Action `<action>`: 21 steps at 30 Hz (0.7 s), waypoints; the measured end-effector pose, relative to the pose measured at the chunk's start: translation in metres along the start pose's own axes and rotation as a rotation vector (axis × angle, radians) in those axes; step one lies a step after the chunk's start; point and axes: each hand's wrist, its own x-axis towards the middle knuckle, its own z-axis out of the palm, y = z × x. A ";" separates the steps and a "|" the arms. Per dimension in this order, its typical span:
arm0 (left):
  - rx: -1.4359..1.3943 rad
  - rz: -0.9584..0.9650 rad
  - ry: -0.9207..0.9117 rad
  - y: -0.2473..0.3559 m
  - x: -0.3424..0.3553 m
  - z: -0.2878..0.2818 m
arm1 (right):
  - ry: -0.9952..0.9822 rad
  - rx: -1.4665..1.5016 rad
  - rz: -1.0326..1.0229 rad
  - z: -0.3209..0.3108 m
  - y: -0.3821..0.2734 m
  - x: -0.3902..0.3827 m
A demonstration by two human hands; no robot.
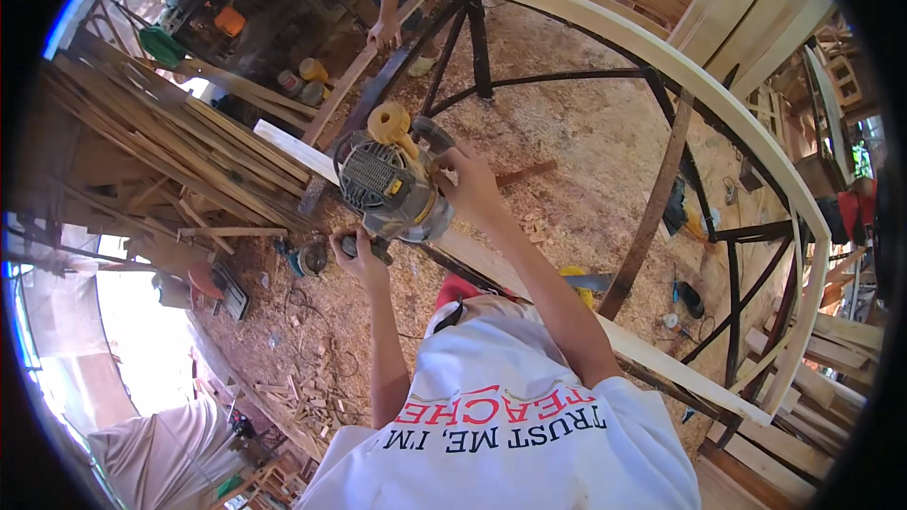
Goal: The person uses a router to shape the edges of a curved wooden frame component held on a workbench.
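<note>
Against the left edge, a loose stack of wooden slats [179,146] leans above the sawdust-covered floor [586,151]. Just right of it the left hand [359,255] has its fingers curled tight round the dark side handle of a grey-and-yellow power router [392,184], which sits on a pale wooden plank [661,359] laid across a black metal frame [652,212], while the right hand [468,184] wraps the machine's other handle, fingers closed on it. Farther back, another person's hand [385,35] rests on a long strip of wood [354,80].
</note>
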 end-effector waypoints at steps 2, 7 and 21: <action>0.027 -0.005 0.007 -0.001 0.001 -0.003 | -0.025 0.115 -0.016 -0.001 0.002 0.004; 0.005 -0.042 0.023 0.012 -0.004 0.008 | -0.046 0.063 -0.063 0.000 0.012 0.005; -0.059 -0.040 0.004 -0.001 -0.001 0.001 | -0.086 0.112 -0.012 0.001 0.017 0.008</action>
